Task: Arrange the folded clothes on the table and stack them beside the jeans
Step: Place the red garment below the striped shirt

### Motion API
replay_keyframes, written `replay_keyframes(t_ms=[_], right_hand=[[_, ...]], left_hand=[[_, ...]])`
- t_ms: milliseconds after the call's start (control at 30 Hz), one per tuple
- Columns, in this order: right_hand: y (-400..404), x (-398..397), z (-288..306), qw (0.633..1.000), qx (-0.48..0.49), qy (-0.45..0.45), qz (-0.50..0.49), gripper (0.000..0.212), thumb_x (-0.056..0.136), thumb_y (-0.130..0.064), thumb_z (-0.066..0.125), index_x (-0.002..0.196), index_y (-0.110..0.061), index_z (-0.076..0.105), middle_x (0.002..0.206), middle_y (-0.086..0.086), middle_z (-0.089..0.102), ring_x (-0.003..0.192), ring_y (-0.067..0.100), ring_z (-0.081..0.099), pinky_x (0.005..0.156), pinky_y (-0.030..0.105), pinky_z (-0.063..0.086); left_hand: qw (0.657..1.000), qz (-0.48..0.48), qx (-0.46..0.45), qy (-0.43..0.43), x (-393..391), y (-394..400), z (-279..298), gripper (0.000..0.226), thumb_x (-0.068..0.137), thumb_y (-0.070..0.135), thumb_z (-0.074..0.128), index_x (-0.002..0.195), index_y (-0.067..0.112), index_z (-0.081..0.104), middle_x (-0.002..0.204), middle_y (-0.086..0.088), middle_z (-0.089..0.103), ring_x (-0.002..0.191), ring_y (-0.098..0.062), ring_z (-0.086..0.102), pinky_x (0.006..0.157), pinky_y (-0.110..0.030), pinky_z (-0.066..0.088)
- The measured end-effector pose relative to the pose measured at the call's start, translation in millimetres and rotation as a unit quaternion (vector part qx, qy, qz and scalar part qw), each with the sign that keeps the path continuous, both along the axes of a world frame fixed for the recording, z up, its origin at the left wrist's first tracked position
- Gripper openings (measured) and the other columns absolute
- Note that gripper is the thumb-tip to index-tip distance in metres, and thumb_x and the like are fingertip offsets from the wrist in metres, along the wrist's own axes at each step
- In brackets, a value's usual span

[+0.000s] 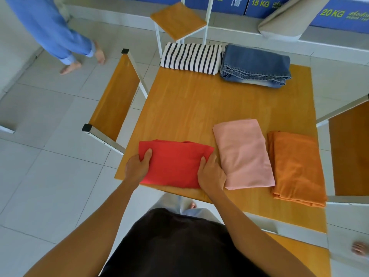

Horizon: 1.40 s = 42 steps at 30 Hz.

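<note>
A folded red cloth [174, 163] lies at the near left of the wooden table [195, 100]. My left hand [137, 166] grips its left edge and my right hand [210, 172] grips its right edge. To its right lie a folded pink cloth [243, 154] and a folded orange cloth [295, 168]. At the table's far edge, the folded blue jeans [255, 65] sit on the right, with a folded black-and-white striped shirt [191, 57] touching their left side.
Wooden chairs stand around the table: one to the left [113, 100], one behind [177, 21], one on the right [349, 148]. Another person's legs in blue trousers [52, 29] stand on the tiled floor at the far left. Blue boxes line the back wall.
</note>
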State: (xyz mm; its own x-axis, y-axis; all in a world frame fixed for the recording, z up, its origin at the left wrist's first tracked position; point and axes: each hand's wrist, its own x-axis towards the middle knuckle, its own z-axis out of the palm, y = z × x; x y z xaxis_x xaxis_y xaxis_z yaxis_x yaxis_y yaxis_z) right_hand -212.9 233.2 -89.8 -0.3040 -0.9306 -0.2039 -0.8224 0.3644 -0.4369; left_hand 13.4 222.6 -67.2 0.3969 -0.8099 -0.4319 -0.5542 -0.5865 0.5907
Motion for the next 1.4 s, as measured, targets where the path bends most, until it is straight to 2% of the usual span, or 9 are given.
replay_keyframes(t_ms=[167, 267, 400, 667, 767, 900, 1100, 1300, 1400], right_hand=[[-10.6, -9.7, 9.3, 0.982, 0.094, -0.145, -0.071, 0.073, 0.089, -0.066, 0.043, 0.141, -0.015, 0.039, 0.124, 0.008, 0.062, 0.111, 0.035, 0.060, 0.092, 0.044, 0.047], [-19.1, -13.9, 12.8, 0.958, 0.139, -0.231, -0.100, 0.071, 0.083, -0.070, 0.048, 0.132, -0.017, 0.051, 0.121, 0.005, 0.064, 0.111, 0.031, 0.061, 0.095, 0.043, 0.049], [-23.8, -12.7, 13.9, 0.952, 0.149, -0.248, -0.104, 0.061, 0.086, -0.061, 0.053, 0.124, -0.014, 0.059, 0.117, 0.008, 0.067, 0.106, 0.030, 0.062, 0.088, 0.036, 0.049], [-65.4, -8.6, 39.7, 0.922, 0.088, -0.366, -0.085, 0.058, 0.091, -0.051, 0.058, 0.141, -0.023, 0.048, 0.126, -0.003, 0.064, 0.106, 0.014, 0.060, 0.092, 0.031, 0.049], [-91.0, -10.9, 50.9, 0.915, 0.093, -0.385, -0.077, 0.051, 0.093, -0.046, 0.058, 0.136, -0.018, 0.053, 0.122, -0.003, 0.065, 0.106, 0.016, 0.062, 0.094, 0.035, 0.051], [-128.3, -9.5, 64.2, 0.896, 0.109, -0.428, -0.058, 0.036, 0.097, -0.034, 0.058, 0.128, -0.015, 0.059, 0.112, -0.003, 0.067, 0.090, 0.006, 0.064, 0.076, 0.024, 0.053], [-192.5, -10.4, 71.5, 0.901, 0.087, -0.414, -0.092, 0.041, 0.099, -0.030, 0.056, 0.131, -0.005, 0.059, 0.122, 0.010, 0.067, 0.108, 0.026, 0.065, 0.098, 0.046, 0.052], [-259.2, -13.1, 68.2, 0.905, 0.086, -0.405, -0.101, 0.039, 0.101, -0.026, 0.052, 0.132, -0.003, 0.055, 0.120, 0.008, 0.065, 0.109, 0.027, 0.062, 0.100, 0.049, 0.049], [-291.8, -12.5, 69.0, 0.902, 0.068, -0.411, -0.112, 0.038, 0.102, -0.026, 0.050, 0.134, -0.006, 0.053, 0.123, 0.005, 0.063, 0.112, 0.025, 0.061, 0.101, 0.047, 0.049]], left_hand=[[0.999, 0.030, 0.020, 0.015, 2.7, -2.7, -1.3, 0.065, 0.087, 0.071, 0.038, 0.106, 0.014, 0.064, 0.098, -0.004, 0.066, 0.091, -0.026, 0.061, 0.083, -0.042, 0.052], [0.998, 0.036, 0.034, 0.031, 3.3, -6.8, -1.4, 0.062, 0.086, 0.070, 0.042, 0.104, 0.015, 0.063, 0.098, -0.003, 0.065, 0.092, -0.026, 0.060, 0.080, -0.040, 0.049], [1.000, -0.021, -0.006, -0.001, 0.3, -15.3, 6.4, 0.053, 0.088, 0.066, 0.042, 0.091, 0.017, 0.063, 0.085, -0.001, 0.065, 0.085, -0.024, 0.062, 0.073, -0.035, 0.047], [0.998, -0.024, -0.050, 0.011, 3.6, -69.3, 20.1, 0.063, 0.093, 0.061, 0.038, 0.107, 0.004, 0.062, 0.101, -0.010, 0.066, 0.093, -0.029, 0.061, 0.076, -0.038, 0.049], [0.998, -0.027, -0.056, 0.020, 7.7, -95.8, 25.7, 0.064, 0.094, 0.061, 0.037, 0.119, 0.006, 0.057, 0.113, -0.010, 0.063, 0.106, -0.032, 0.058, 0.086, -0.042, 0.047], [0.997, -0.025, -0.057, 0.040, 17.9, -135.7, 34.0, 0.063, 0.096, 0.058, 0.034, 0.123, 0.007, 0.056, 0.116, -0.012, 0.063, 0.106, -0.032, 0.059, 0.093, -0.049, 0.048], [0.993, -0.045, -0.078, 0.076, 22.5, -201.6, 46.2, 0.053, 0.099, 0.052, 0.030, 0.123, 0.012, 0.056, 0.112, -0.005, 0.062, 0.097, -0.021, 0.056, 0.090, -0.045, 0.049], [0.988, -0.061, -0.069, 0.124, 19.4, -274.1, 47.8, 0.049, 0.099, 0.052, 0.031, 0.127, 0.019, 0.053, 0.113, 0.002, 0.060, 0.102, -0.020, 0.057, 0.090, -0.043, 0.050], [0.987, -0.078, -0.080, 0.112, 19.9, -311.2, 45.9, 0.045, 0.099, 0.053, 0.030, 0.125, 0.023, 0.051, 0.104, 0.008, 0.055, 0.093, -0.015, 0.054, 0.079, -0.035, 0.046]])
